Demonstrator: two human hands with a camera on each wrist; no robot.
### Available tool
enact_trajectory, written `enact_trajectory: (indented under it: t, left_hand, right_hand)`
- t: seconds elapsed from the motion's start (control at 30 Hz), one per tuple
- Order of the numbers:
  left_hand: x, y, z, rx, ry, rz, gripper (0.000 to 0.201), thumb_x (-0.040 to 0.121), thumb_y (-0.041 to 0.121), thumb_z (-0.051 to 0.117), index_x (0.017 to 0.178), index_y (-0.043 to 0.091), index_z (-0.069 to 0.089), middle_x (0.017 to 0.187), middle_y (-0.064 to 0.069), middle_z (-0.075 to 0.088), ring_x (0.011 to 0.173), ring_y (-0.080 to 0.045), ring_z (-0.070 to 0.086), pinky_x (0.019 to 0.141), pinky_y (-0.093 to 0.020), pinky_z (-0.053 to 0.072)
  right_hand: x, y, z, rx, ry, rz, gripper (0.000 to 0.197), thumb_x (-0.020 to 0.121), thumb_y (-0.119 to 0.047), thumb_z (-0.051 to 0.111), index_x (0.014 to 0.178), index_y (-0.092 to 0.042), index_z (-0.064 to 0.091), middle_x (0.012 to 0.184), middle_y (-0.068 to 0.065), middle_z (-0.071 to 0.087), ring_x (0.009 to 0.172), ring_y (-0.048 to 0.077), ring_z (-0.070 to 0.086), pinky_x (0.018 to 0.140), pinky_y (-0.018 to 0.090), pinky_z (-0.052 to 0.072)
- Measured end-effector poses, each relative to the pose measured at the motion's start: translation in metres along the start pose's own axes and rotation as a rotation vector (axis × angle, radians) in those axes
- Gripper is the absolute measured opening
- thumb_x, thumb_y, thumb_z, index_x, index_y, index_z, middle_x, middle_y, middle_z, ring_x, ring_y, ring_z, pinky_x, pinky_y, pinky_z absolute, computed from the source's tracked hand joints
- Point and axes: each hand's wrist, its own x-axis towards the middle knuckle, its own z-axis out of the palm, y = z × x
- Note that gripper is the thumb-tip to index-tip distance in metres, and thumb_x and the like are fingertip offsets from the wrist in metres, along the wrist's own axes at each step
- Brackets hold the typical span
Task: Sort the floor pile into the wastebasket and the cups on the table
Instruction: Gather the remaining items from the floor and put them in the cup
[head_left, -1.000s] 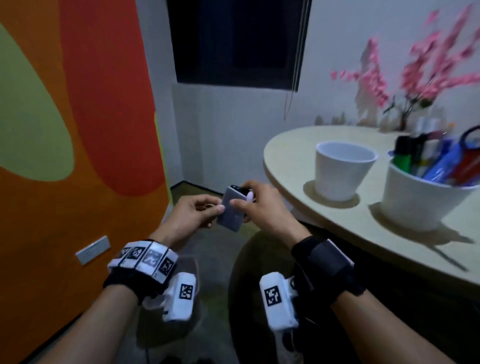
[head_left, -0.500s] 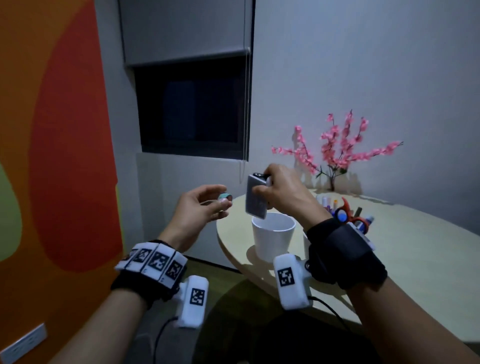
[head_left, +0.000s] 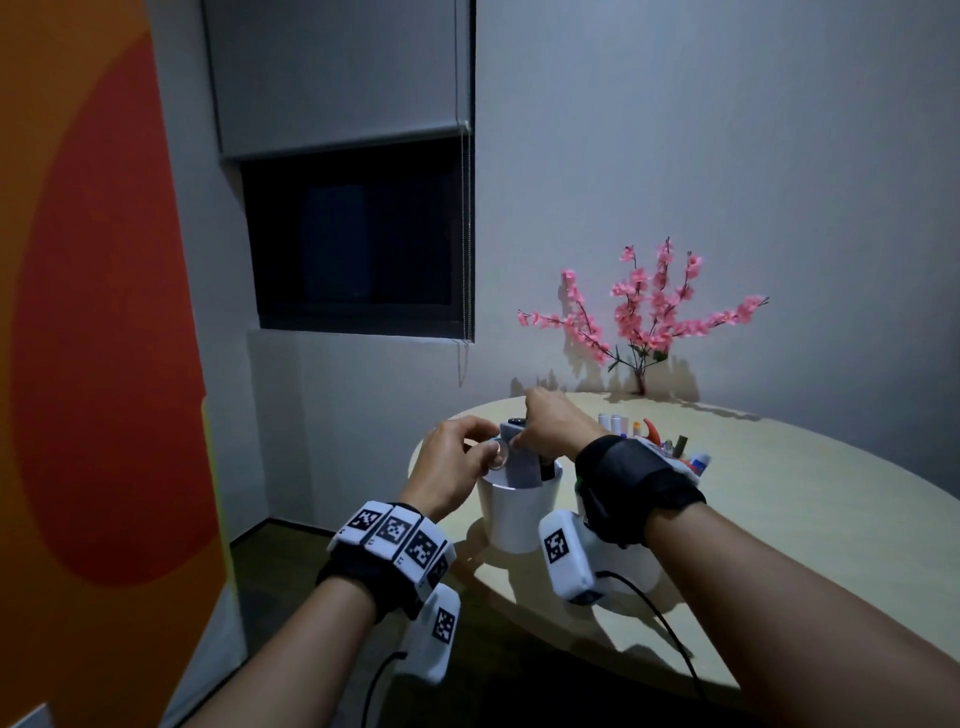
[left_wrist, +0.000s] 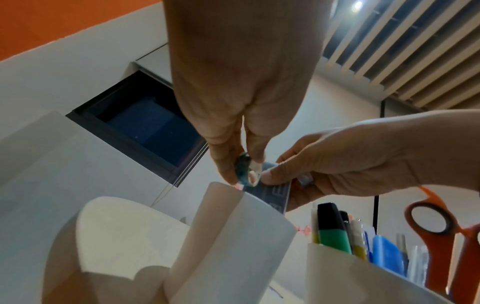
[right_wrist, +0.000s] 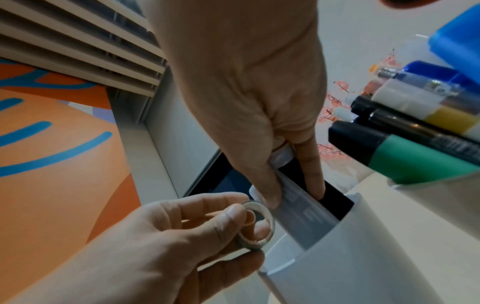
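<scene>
Table, white cup half behind both wrists, contents unreadable.

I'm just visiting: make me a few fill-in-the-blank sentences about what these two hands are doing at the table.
1. The left hand pinches a small ____.
2. The right hand lowers a flat grey card into the white ____.
3. The neighbouring cup holds markers and orange-handled ____.
4. The flowers by the wall are ____.

Missing words: ring; cup; scissors; pink

right hand has lowered grey device into white cup, left hand brought ring to rim
</scene>
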Motion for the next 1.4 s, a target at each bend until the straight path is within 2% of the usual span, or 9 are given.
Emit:
enact_trajectory:
  t: [0.13, 0.23, 0.37, 0.53, 0.77, 0.93, 1.13, 1.3, 1.4]
  left_hand:
    - [0.002, -0.004, 0.003, 0.112, -0.082, 0.071, 0.013, 0.090, 0.016, 0.067, 0.100, 0.021, 0.074, 0.096, 0.007, 0.073, 0.092, -0.006, 0.067, 0.089, -0.032, 0.056]
    - [0.003, -0.006, 0.005, 0.209, -0.182, 0.084, 0.013, 0.091, 0.019, 0.065, 0.099, 0.022, 0.075, 0.100, 0.008, 0.073, 0.097, -0.007, 0.065, 0.091, -0.033, 0.054]
    - [0.004, -0.009, 0.007, 0.275, -0.179, 0.066, 0.016, 0.091, 0.016, 0.065, 0.103, 0.017, 0.075, 0.106, 0.002, 0.072, 0.101, -0.012, 0.064, 0.090, -0.031, 0.053]
    - [0.006, -0.009, 0.006, 0.254, -0.101, 0.078, 0.021, 0.090, 0.020, 0.065, 0.109, 0.016, 0.072, 0.109, 0.002, 0.071, 0.101, -0.012, 0.063, 0.088, -0.032, 0.054]
    - [0.009, -0.010, 0.007, 0.228, -0.046, 0.101, 0.032, 0.087, 0.016, 0.066, 0.118, 0.024, 0.065, 0.109, 0.004, 0.068, 0.099, -0.010, 0.064, 0.089, -0.036, 0.056]
    - [0.009, -0.016, 0.002, 0.260, -0.030, 0.058, 0.026, 0.085, 0.012, 0.065, 0.108, 0.023, 0.069, 0.104, 0.005, 0.069, 0.096, -0.012, 0.064, 0.089, -0.039, 0.055]
    - [0.005, -0.025, -0.008, 0.260, -0.004, -0.011, 0.030, 0.086, 0.015, 0.066, 0.116, 0.020, 0.066, 0.113, -0.001, 0.069, 0.098, -0.014, 0.065, 0.089, -0.038, 0.056]
    - [0.002, -0.032, -0.017, 0.237, 0.014, -0.046, 0.033, 0.087, 0.016, 0.066, 0.120, 0.018, 0.065, 0.113, -0.001, 0.068, 0.096, -0.013, 0.065, 0.088, -0.038, 0.057]
    - [-0.001, -0.039, -0.029, 0.200, 0.034, -0.075, 0.029, 0.087, 0.015, 0.067, 0.117, 0.015, 0.067, 0.109, -0.001, 0.069, 0.093, -0.014, 0.066, 0.088, -0.035, 0.056]
  right_hand:
    - [-0.001, 0.003, -0.002, -0.053, -0.101, 0.012, 0.026, 0.083, -0.020, 0.074, 0.090, -0.006, 0.053, 0.090, 0.013, 0.060, 0.082, 0.029, 0.063, 0.060, 0.031, 0.050]
    - [0.000, 0.002, -0.003, -0.127, -0.099, -0.023, 0.020, 0.086, -0.020, 0.070, 0.086, -0.006, 0.056, 0.090, 0.014, 0.062, 0.085, 0.029, 0.059, 0.065, 0.031, 0.045]
    - [0.007, 0.002, -0.010, -0.144, -0.016, -0.043, 0.039, 0.086, -0.012, 0.067, 0.062, -0.014, 0.036, 0.075, 0.008, 0.050, 0.076, 0.025, 0.051, 0.057, 0.031, 0.042]
    - [0.008, -0.002, -0.016, -0.099, -0.025, -0.039, 0.038, 0.081, -0.016, 0.075, 0.064, -0.015, 0.041, 0.071, 0.007, 0.051, 0.063, 0.024, 0.050, 0.045, 0.028, 0.036]
    - [0.003, -0.013, -0.015, -0.008, -0.182, -0.037, 0.023, 0.072, -0.009, 0.081, 0.090, -0.004, 0.066, 0.076, 0.012, 0.067, 0.064, 0.025, 0.067, 0.061, 0.034, 0.061]
    - [-0.001, -0.014, 0.005, -0.171, -0.111, -0.282, 0.026, 0.073, -0.004, 0.078, 0.097, -0.009, 0.069, 0.092, 0.009, 0.068, 0.077, 0.023, 0.059, 0.058, 0.027, 0.041]
    - [0.006, -0.009, 0.014, -0.296, -0.140, -0.347, 0.036, 0.075, -0.014, 0.078, 0.109, -0.017, 0.068, 0.105, 0.005, 0.063, 0.097, 0.025, 0.059, 0.069, 0.030, 0.045]
    - [0.009, -0.013, 0.009, -0.235, -0.151, -0.373, 0.034, 0.076, -0.009, 0.079, 0.108, -0.015, 0.068, 0.100, 0.002, 0.058, 0.091, 0.021, 0.058, 0.066, 0.025, 0.043]
    - [0.002, -0.031, 0.008, -0.138, -0.102, -0.461, 0.021, 0.082, -0.013, 0.076, 0.103, -0.012, 0.070, 0.080, -0.010, 0.052, 0.074, 0.008, 0.053, 0.057, 0.013, 0.032]
